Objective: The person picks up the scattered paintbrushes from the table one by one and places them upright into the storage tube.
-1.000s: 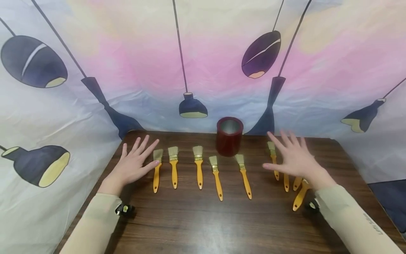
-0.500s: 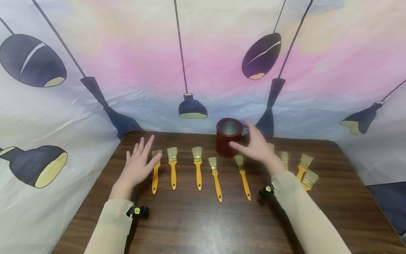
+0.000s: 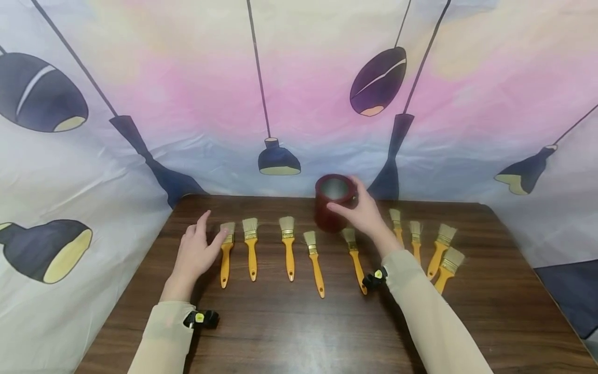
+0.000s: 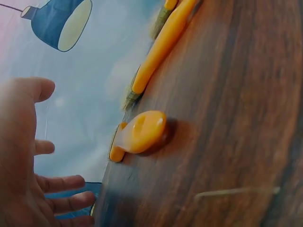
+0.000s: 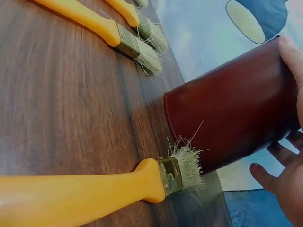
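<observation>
A dark red cylindrical cup (image 3: 325,213) with a grey inside stands upright at the back of the table. My right hand (image 3: 366,214) grips its right side, thumb at the front near the rim and fingers round the far side. The right wrist view shows the thumb (image 5: 294,59) on the cup (image 5: 227,109) with some fingers spread beneath. Just in front lies a paintbrush (image 3: 356,262) with a yellow handle and pale bristles. My left hand (image 3: 193,254) hovers with relaxed fingers beside the leftmost paintbrush (image 3: 226,265), its thumb overlapping the bristles in the head view. It holds nothing.
Between the hands, more yellow-handled paintbrushes (image 3: 289,254) lie in a loose row. Several others (image 3: 437,257) fan out to the right of the right arm. A cloth printed with lamps (image 3: 224,104) hangs right behind the brown wooden table (image 3: 289,332).
My right hand has swung left from above the right-hand brushes to the cup and taken hold of it. The left hand has drawn slightly back, its fingers more bent.
</observation>
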`<state>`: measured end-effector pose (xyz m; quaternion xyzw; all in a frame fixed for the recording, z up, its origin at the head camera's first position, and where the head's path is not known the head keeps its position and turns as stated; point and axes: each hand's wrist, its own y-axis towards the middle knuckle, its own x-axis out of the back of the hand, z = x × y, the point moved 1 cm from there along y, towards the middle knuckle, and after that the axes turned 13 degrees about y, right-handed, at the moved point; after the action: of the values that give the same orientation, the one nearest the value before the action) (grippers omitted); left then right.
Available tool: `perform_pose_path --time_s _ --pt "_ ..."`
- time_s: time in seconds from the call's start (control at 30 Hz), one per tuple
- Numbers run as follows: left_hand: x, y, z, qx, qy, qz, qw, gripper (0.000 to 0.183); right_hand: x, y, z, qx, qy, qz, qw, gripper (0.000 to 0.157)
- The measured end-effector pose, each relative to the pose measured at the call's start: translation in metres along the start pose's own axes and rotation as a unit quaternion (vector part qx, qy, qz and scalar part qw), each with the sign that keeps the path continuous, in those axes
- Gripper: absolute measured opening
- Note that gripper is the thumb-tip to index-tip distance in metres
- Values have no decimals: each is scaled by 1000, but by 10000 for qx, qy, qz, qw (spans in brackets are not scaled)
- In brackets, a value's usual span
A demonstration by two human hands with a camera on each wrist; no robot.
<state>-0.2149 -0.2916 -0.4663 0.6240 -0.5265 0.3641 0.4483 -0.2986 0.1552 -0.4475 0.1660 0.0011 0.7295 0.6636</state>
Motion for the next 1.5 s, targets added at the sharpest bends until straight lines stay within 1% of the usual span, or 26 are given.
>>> perform_pose_path --time_s 0.13,0.27,0.53,0.77,0.97,1.1,1.3,1.5 --pt "-2 0 3 71 -56 119 9999 86 4 -9 -2 -56 347 -63 9994 105" --pt "-3 0 3 86 -48 283 9996 86 6 -19 -3 -17 645 -135 9978 103" --pt "-5 -2 0 96 18 657 9978 87 10 -37 -6 -43 747 -276 9968 102" --pt "-7 -4 -5 25 -3 811 9967 83 13 -48 -8 -90 787 -352 9962 103" --pt "-10 -3 -6 -44 173 807 9966 84 12 -50 -8 -79 842 -352 9958 103" --pt "-10 -4 -6 -33 245 837 9962 81 11 -49 -9 -82 871 -304 9957 103" --pt "-8 -5 -9 113 101 996 9949 68 12 -52 -12 -14 839 -259 9961 100" --pt "-6 -5 -11 161 -64 943 9954 59 15 -51 -10 -27 886 -130 9960 101"
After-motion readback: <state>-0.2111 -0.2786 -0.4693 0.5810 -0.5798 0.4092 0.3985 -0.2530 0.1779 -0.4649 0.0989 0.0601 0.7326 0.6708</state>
